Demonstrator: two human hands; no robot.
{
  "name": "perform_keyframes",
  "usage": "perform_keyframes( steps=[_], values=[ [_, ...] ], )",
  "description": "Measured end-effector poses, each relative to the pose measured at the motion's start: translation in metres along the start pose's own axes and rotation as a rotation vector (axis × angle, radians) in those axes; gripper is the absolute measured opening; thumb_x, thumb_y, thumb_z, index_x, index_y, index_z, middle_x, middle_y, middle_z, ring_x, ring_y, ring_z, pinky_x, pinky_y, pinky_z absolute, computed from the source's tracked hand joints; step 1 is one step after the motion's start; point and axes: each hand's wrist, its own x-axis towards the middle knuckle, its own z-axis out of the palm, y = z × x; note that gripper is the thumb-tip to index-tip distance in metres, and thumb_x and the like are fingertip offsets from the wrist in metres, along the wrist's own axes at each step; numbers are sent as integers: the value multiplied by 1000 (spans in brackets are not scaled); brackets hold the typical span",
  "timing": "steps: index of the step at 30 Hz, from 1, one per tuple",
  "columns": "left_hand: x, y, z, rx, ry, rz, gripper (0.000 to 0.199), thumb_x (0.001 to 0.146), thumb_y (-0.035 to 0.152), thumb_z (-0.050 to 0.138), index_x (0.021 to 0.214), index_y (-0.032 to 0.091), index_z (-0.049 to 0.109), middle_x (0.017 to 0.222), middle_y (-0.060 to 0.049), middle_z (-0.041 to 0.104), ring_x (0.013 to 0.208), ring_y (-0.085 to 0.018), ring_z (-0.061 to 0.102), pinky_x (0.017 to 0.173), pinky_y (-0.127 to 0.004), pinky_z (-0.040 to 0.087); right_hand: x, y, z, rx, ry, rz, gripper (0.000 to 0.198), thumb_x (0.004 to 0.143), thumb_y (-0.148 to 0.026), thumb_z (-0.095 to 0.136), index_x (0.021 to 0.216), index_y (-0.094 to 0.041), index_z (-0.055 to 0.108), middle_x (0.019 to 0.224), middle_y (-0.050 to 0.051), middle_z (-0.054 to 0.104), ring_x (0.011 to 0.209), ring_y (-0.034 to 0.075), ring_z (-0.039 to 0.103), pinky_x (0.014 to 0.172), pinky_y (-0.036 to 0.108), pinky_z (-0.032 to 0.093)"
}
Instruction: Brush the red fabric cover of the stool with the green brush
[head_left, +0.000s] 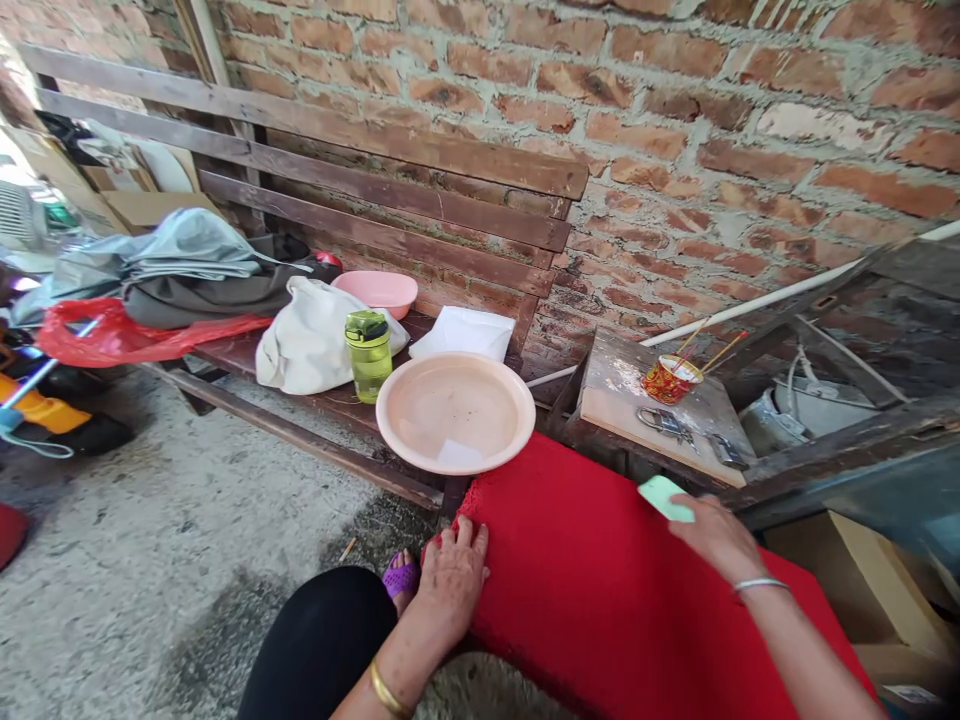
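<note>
A red cloth (570,560) lies spread over a flat surface in front of me. My left hand (454,575) rests palm down on its left edge, fingers stretched out and holding nothing. At the far right side of the cloth, my right hand (716,535) grips a mint-green bar (666,497) with rounded corners; whether it is soap I cannot tell. Just beyond the cloth's far left corner stands a wide, pale pink basin (405,440) with what looks like water in it.
On the slatted wooden bench (450,205) are a green bottle (369,360), a white bag (311,335), a pink bowl (379,288) and folded clothes (195,250). A low board (622,365) at right carries a red cup (670,382) with sticks. A cardboard box (862,570) stands at lower right.
</note>
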Motion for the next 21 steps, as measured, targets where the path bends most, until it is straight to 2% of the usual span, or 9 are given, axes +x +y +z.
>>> perform_keyframes(
  steps=[3,6,8,10,12,14,18,21],
  values=[
    [2,1,1,11,4,-8,53,94,31,52,146,31,52,152,-13,50,126,-33,54,104,-50,45,16,-93,10,92,-96,-167,44,76,-26,61,119,-27,71,108,7,64,99,21,66,85,29,45],
    [4,-3,3,20,-16,7,54,94,29,54,147,32,51,152,-12,50,129,-32,53,105,-49,46,20,-177,19,173,-146,-302,47,74,-29,67,121,-30,70,112,5,62,103,21,61,87,29,42],
    [7,-5,3,23,-39,9,54,93,26,55,147,33,52,153,-12,50,129,-32,54,105,-49,47,19,-210,24,211,-166,-355,50,73,-32,71,122,-33,68,116,4,62,106,21,59,89,30,41],
    [9,-7,3,33,-53,14,54,93,23,56,146,33,52,152,-12,50,127,-32,56,103,-49,49,19,-218,29,227,-179,-372,53,70,-33,74,123,-37,68,121,2,61,109,21,58,93,31,39],
    [11,-8,4,61,-58,18,54,94,19,53,146,33,52,152,-12,51,127,-30,57,102,-47,50,18,-199,33,218,-179,-345,54,68,-33,75,121,-38,68,122,2,60,112,22,56,96,31,38],
    [14,-8,6,97,-72,15,54,95,15,49,145,34,53,153,-10,50,130,-29,56,103,-45,49,13,-159,35,193,-173,-272,54,66,-31,76,119,-37,70,120,1,62,112,21,58,95,30,38],
    [16,-9,6,114,-93,4,51,96,16,47,144,33,53,154,-10,48,133,-29,54,105,-46,47,-13,-40,36,131,-141,-31,53,65,-22,72,117,-33,72,112,1,65,102,19,64,83,27,42],
    [17,-11,-3,75,-132,26,51,98,19,43,146,32,51,155,-12,46,132,-29,54,105,-48,48,-48,54,30,85,-101,179,53,67,-16,66,118,-31,71,113,4,68,101,21,67,81,29,44]
  ],
)
